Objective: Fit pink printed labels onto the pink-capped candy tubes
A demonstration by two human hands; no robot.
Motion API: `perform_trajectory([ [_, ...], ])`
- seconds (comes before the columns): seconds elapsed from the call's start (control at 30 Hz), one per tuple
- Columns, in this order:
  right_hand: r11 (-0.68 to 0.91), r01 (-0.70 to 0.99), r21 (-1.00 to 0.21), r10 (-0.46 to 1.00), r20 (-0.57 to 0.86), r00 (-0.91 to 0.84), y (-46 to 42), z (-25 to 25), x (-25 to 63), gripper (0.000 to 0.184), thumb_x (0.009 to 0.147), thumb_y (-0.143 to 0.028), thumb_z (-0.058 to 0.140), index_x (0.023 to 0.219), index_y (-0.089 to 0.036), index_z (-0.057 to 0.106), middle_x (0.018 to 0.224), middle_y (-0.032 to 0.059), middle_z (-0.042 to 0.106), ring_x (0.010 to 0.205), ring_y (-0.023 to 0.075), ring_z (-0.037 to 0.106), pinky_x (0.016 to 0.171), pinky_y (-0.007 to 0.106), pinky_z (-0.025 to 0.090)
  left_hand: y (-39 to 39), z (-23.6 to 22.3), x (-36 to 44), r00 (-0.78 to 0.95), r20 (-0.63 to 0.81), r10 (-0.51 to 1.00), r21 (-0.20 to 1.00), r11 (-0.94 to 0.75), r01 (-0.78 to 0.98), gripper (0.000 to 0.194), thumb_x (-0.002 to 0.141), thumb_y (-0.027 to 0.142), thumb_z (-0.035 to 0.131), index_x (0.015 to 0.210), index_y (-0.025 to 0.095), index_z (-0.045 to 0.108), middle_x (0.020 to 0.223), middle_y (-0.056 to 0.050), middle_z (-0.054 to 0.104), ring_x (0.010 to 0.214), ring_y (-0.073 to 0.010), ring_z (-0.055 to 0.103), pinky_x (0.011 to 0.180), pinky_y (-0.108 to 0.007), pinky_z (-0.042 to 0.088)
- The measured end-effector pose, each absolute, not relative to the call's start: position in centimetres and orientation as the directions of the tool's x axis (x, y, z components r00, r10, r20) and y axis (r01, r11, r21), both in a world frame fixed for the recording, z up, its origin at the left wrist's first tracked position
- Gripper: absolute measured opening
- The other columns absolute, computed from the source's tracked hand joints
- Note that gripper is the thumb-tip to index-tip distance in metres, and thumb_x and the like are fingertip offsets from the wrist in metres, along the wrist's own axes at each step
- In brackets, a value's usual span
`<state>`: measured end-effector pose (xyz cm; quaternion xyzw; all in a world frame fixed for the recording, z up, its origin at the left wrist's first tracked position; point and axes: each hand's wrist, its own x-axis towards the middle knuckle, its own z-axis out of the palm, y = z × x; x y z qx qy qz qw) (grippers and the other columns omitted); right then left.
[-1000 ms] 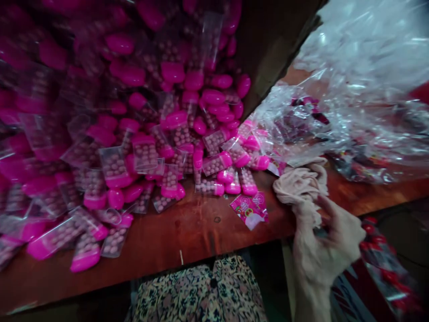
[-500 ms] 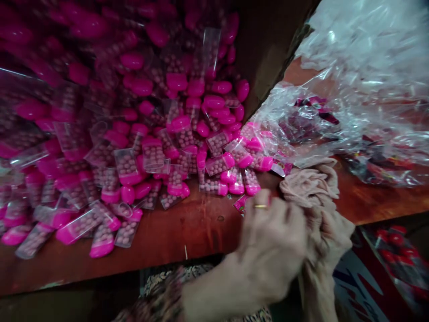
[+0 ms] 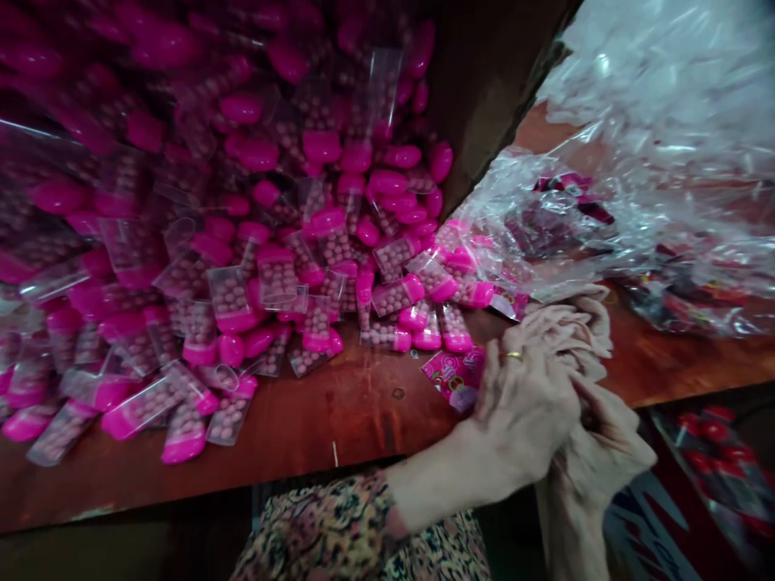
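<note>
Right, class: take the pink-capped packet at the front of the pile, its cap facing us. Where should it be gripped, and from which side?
Pinch the pink cap of the packet, coming from the table edge side. The cap looks firm and rounded, and points toward that edge, whereas the clear bag looks thin and slippery.

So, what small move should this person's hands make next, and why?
Probably loosen the crumpled beige cloth with the fingers of the left hand, I'd judge: it sits bunched between that hand and the right hand, beside the printed pink sachet and the pink-capped clear packets.
</note>
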<state>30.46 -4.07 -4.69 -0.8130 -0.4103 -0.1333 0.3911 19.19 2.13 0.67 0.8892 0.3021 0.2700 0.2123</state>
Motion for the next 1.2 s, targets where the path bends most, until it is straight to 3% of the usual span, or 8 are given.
perform_trajectory([
  [0.1,-0.38,0.814,-0.439,0.476,0.662,0.579,-4.4,-3.1,28.2,0.037,0.078,-0.039,0.069,0.106,-0.014,0.068,0.103,0.0167,0.064,0.095,0.0313,0.057,0.086,0.046,0.041,1.9,1.3,16.0,0.623,0.383,0.682,0.543,-0.712,0.445,0.023,0.079,0.001,0.043,0.087,0.007,0.063,0.086,-0.015,0.065,0.103,-0.0312,0.056,0.095,-0.046,0.045],
  [0.13,-0.345,0.849,-0.399,0.516,0.676,0.527,-4.3,-2.7,27.3,0.033,0.079,-0.033,0.07,0.107,-0.016,0.068,0.102,0.0142,0.065,0.094,0.0292,0.057,0.086,0.045,0.042,1.7,1.4,14.8,0.569,0.392,0.723,0.574,-0.675,0.463,0.021,0.081,0.001,0.043,0.085,0.009,0.062,0.083,-0.013,0.064,0.102,-0.0302,0.056,0.092,-0.045,0.047],
  [0.2,-0.169,0.928,-0.332,0.675,0.647,0.355,-3.8,-2.2,25.9,0.024,0.08,-0.031,0.069,0.1,-0.018,0.07,0.09,0.0096,0.066,0.085,0.0245,0.057,0.081,0.041,0.043,1.4,1.3,12.4,0.451,0.419,0.788,0.636,-0.609,0.474,0.017,0.083,0.003,0.046,0.086,0.01,0.062,0.083,-0.012,0.065,0.099,-0.0273,0.056,0.088,-0.044,0.05],
  [0.27,-0.073,0.937,-0.343,0.783,0.562,0.267,-3.0,-2.2,24.9,0.017,0.084,-0.031,0.064,0.092,-0.017,0.071,0.082,0.0077,0.064,0.079,0.0218,0.053,0.074,0.037,0.043,1.2,1.2,10.4,0.364,0.447,0.817,0.662,-0.576,0.481,0.016,0.082,0.002,0.05,0.088,0.011,0.062,0.081,-0.011,0.066,0.094,-0.0246,0.057,0.086,-0.042,0.053],
  [0.43,-0.054,0.931,-0.36,0.79,0.555,0.26,-2.1,-3.2,24.3,0.017,0.088,-0.028,0.058,0.085,-0.018,0.072,0.076,0.0064,0.061,0.078,0.0203,0.048,0.067,0.033,0.043,1.2,0.8,8.4,0.284,0.425,0.859,0.697,-0.511,0.503,0.016,0.081,0.002,0.054,0.086,0.014,0.063,0.078,-0.007,0.066,0.09,-0.0235,0.059,0.083,-0.041,0.053],
  [0.63,-0.032,0.944,-0.328,0.765,0.6,0.235,-2.0,-3.3,24.2,0.014,0.088,-0.023,0.059,0.083,-0.017,0.071,0.075,0.006,0.06,0.077,0.0194,0.047,0.067,0.032,0.042,1.3,0.2,8.6,0.277,0.373,0.885,0.732,-0.465,0.499,0.012,0.081,0.002,0.055,0.084,0.01,0.064,0.079,-0.009,0.066,0.093,-0.0241,0.056,0.083,-0.041,0.053],
  [0.93,-0.018,0.944,-0.329,0.723,0.648,0.24,-1.9,-3.4,23.9,0.006,0.085,-0.017,0.062,0.084,-0.014,0.068,0.075,0.0061,0.062,0.079,0.0191,0.05,0.07,0.032,0.045,1.4,-0.3,9.4,0.322,0.317,0.892,0.753,-0.444,0.486,0.012,0.084,0.007,0.054,0.079,0.014,0.061,0.081,-0.007,0.065,0.089,-0.0227,0.054,0.082,-0.041,0.051],
  [1.2,-0.005,0.931,-0.365,0.681,0.68,0.27,-1.9,-3.6,23.8,0.004,0.083,-0.014,0.065,0.084,-0.017,0.067,0.076,0.0042,0.063,0.079,0.0182,0.052,0.071,0.032,0.046,1.5,-1.6,10.5,0.417,0.387,0.822,0.69,-0.559,0.461,0.009,0.081,0.008,0.058,0.08,0.013,0.065,0.093,-0.01,0.066,0.097,-0.0246,0.053,0.087,-0.041,0.051],
])
